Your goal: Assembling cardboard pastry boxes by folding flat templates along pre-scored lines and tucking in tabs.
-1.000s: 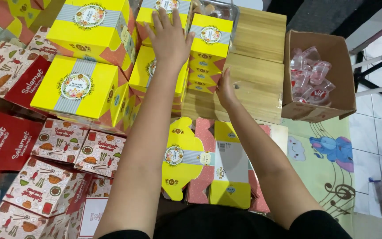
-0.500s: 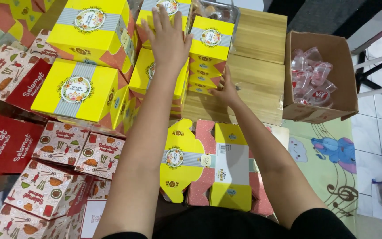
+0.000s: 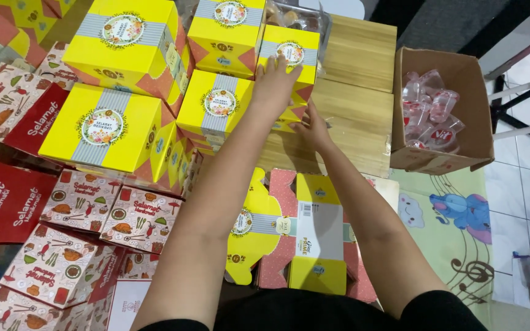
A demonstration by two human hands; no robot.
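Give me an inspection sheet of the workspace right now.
Surface: low wooden table, mostly bare on its right part.
Job's things: small yellow box at the table's left edge.
Clutter: stacked yellow boxes; red patterned boxes; flat unfolded carton; cardboard box of sealed cups.
Grippers: left hand lies on the small yellow box; right hand touches its lower side.
Cables: nothing seen.
Surroundings: play mat, tiled floor.
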